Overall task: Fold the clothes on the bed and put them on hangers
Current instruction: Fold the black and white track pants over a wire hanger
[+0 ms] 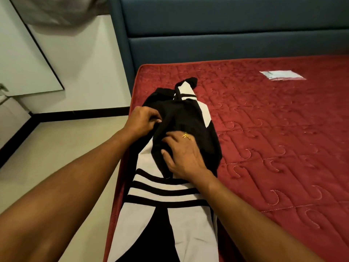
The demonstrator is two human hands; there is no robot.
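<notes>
A black and white garment [170, 201] lies lengthwise along the left edge of the red quilted mattress [273, 148]. Its upper black part is bunched and folded over the white striped part. My left hand [143, 120] pinches the black cloth at the fold's left edge, fingers curled. My right hand [181, 154], with a gold ring, lies on top of the black fold, and its fingertips gather the cloth. No hanger is in view.
A dark blue padded headboard [226, 35] stands behind the mattress. A small clear plastic packet [282, 75] lies far right on the bed. The pale tiled floor [56, 148] with a black skirting runs along the left. Grey cloth [52, 14] hangs top left.
</notes>
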